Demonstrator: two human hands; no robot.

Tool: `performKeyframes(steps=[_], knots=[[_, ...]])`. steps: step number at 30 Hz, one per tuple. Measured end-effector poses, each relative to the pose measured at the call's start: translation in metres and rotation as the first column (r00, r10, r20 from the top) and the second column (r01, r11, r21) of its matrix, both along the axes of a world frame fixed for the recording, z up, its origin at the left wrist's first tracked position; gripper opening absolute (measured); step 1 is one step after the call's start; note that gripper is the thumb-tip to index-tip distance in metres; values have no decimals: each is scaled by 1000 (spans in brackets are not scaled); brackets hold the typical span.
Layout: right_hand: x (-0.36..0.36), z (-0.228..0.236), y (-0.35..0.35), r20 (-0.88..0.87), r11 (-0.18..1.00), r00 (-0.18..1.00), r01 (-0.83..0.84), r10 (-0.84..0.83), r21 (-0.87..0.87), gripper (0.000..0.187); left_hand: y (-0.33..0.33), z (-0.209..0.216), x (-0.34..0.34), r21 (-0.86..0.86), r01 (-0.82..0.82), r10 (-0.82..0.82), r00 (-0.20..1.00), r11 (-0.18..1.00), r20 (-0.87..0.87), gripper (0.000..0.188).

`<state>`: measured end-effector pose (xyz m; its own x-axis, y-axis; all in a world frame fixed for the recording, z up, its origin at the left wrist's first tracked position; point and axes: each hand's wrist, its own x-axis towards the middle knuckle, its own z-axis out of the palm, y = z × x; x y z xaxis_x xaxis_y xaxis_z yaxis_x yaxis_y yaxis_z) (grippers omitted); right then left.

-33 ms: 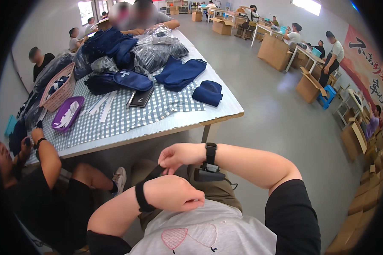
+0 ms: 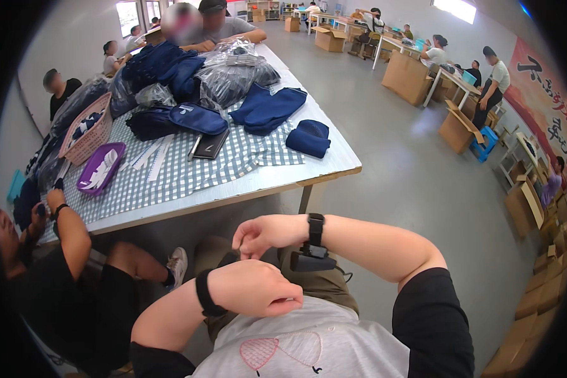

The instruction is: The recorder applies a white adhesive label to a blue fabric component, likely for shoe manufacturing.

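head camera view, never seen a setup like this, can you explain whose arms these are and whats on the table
There is no machine here. A wide fisheye camera on a person's head looks down, so straight edges bend. The bare hands are the wearer's own: left hand nearer, right hand just beyond, each wrist wearing a black strap. The right fingertips are curled near a small dark item; whether either hand grips anything is unclear.

Ahead, a white table carries a blue-and-white checked cloth, a dark blue rolled fabric piece, clear plastic bags, a pink plastic basket and a purple plastic tray.
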<state>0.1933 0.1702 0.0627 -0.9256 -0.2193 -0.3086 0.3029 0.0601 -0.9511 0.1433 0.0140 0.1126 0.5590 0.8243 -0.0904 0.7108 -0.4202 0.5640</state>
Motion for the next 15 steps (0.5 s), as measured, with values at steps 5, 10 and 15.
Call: performKeyframes(steps=[5, 10, 15], knots=[[33, 38, 22, -296, 990, 946, 138, -135, -10, 29, 3, 25, -30, -5, -146, 140, 937, 989, 319, 10], [49, 58, -3, -740, 761, 628, 595, -242, 257, 20, 24, 5, -73, -186, -543, 572, 744, 819, 344, 18], [38, 37, -49, -777, 645, 630, 600, -16, 473, 30, 50, -7, -77, 17, -823, 678, 480, 568, 557, 19]])
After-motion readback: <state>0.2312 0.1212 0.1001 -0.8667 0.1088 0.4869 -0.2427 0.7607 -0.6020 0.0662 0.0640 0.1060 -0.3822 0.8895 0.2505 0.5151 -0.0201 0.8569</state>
